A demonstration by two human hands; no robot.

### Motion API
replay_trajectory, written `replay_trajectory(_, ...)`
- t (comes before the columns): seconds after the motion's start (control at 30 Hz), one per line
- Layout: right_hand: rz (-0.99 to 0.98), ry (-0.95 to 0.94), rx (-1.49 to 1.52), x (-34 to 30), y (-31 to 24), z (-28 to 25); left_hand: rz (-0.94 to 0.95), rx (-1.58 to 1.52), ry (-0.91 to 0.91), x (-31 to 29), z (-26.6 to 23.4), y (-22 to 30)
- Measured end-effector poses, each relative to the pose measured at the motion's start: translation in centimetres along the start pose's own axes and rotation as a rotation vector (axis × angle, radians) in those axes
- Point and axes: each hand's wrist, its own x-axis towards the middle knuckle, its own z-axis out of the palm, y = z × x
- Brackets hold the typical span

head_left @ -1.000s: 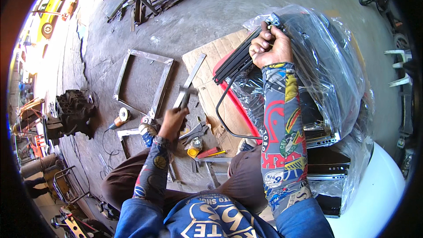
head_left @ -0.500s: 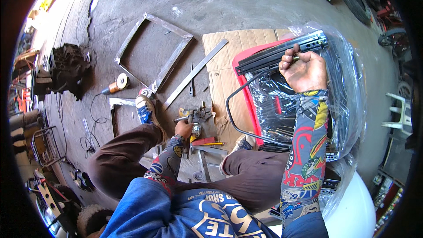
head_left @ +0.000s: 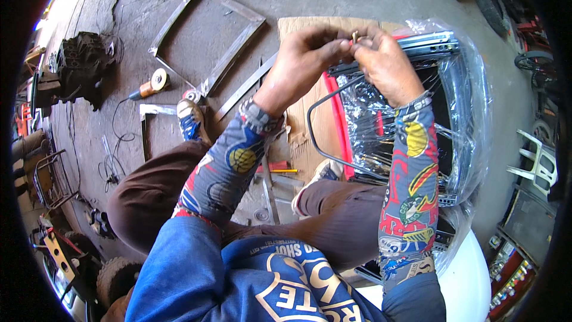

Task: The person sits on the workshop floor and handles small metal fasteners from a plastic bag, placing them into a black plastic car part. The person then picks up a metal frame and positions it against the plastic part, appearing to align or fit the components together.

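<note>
My left hand (head_left: 299,64) and my right hand (head_left: 388,67) meet in front of me, fingertips closed together on a small brass-coloured metal piece (head_left: 355,37). It looks like a bolt or a fitting, but my fingers hide most of it. Just past my right hand lie dark metal slide rails (head_left: 430,45). They rest on a plastic-wrapped seat frame (head_left: 381,134) with a red edge and a bent black bar (head_left: 310,124). Cardboard (head_left: 304,116) lies under it.
Left of my foot are an angle grinder (head_left: 152,85) with a cord and a welded square metal frame (head_left: 223,71). A long flat steel bar (head_left: 247,86) crosses the floor. A dark engine block (head_left: 83,68) stands farther left, a white plastic chair (head_left: 536,164) at right.
My left hand has let go of the tool by my feet and come up to my right hand. My right hand has moved left with the brass-coloured piece, turning over.
</note>
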Motion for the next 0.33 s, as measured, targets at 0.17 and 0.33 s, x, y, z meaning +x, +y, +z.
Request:
replay_trajectory(0.17,-0.114,-0.005,-0.108,0.2,0.2,1.0,0.05,0.062,-0.042,0.2,-0.9,0.8)
replay_trajectory(0.33,0.025,-0.009,-0.21,0.1,-1.1,0.0,-0.025,0.003,-0.005,0.3,-2.6,-0.1)
